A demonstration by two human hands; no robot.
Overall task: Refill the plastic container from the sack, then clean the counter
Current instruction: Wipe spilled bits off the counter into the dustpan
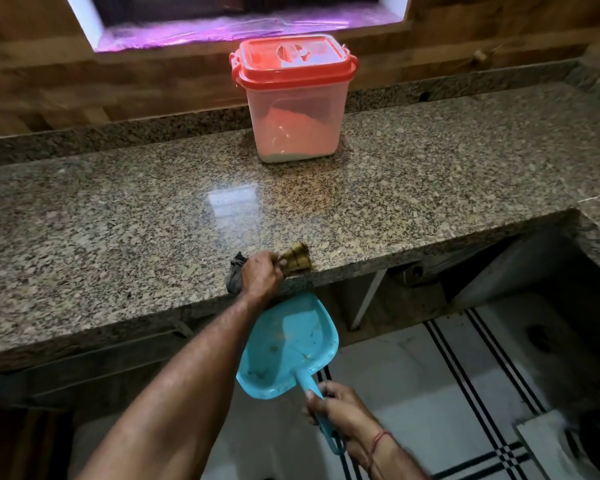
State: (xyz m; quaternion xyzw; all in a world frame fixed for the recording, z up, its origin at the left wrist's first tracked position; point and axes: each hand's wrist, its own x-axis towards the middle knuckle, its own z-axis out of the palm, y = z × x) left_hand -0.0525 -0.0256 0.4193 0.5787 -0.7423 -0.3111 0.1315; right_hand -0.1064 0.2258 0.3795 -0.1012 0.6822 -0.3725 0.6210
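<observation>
The plastic container stands upper centre on the granite counter, its red lid on; no sack is in view. At the counter's front edge the left hand has its fingers curled round a small broom, bristles touching the stone. Just below the edge, the right hand grips the handle of a blue dustpan. The pan looks light and stiff, best held by its handle; the bristles look soft. The container seems rigid, best lifted by its sides.
</observation>
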